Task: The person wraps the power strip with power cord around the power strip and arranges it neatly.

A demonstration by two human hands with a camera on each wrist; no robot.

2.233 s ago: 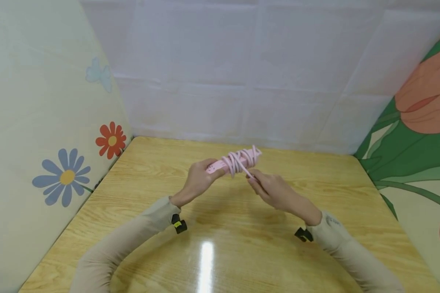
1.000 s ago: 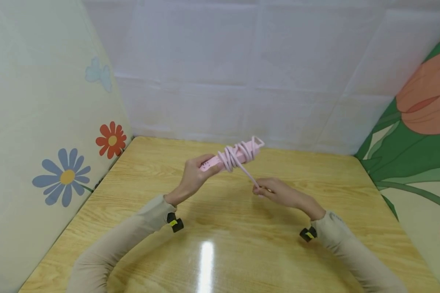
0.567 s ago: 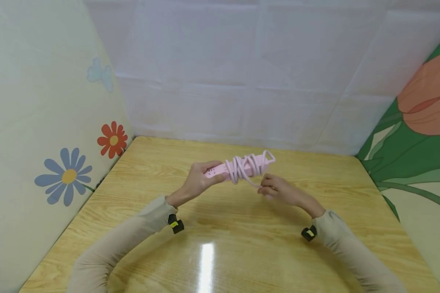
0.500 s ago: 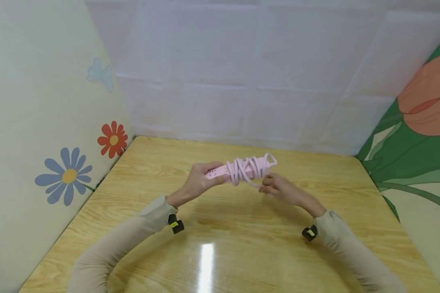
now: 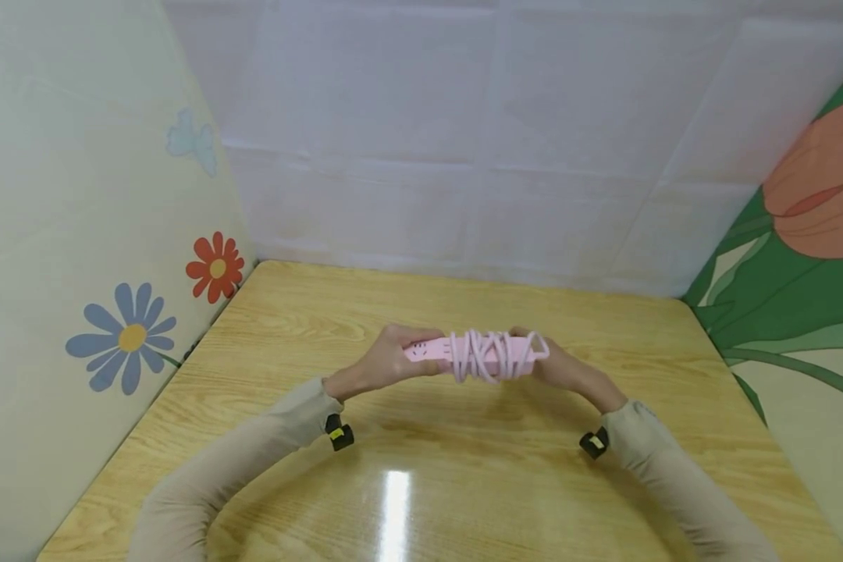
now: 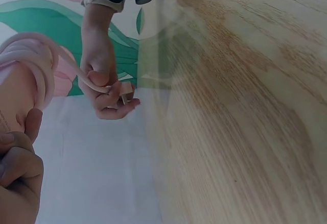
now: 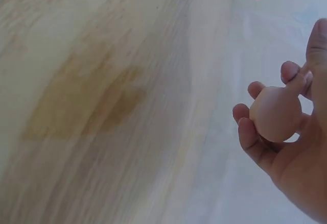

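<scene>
My left hand point(image 5: 382, 363) grips the left end of a pink power strip point(image 5: 427, 349), held level above the table. Its pale pink cord point(image 5: 478, 357) is wound in several loose turns about the strip's middle and right part, with a loop sticking out at the right end. My right hand point(image 5: 563, 371) is partly hidden behind that end in the head view. The left wrist view shows the cord running to the right hand, which holds a plug point(image 6: 125, 89) with its prongs bare. Curled fingers surround the plug's rounded body point(image 7: 277, 114) in the right wrist view.
The wooden table point(image 5: 464, 484) lies below both hands. A white cloth wall point(image 5: 421, 140) stands behind it, with flower-printed panels on the left point(image 5: 77, 195) and right point(image 5: 815, 297). Small black cameras are strapped at both wrists.
The power strip has swung from a tilt to level and come down nearer. My right hand first drew the cord out toward the front, then moved in behind the strip's right end.
</scene>
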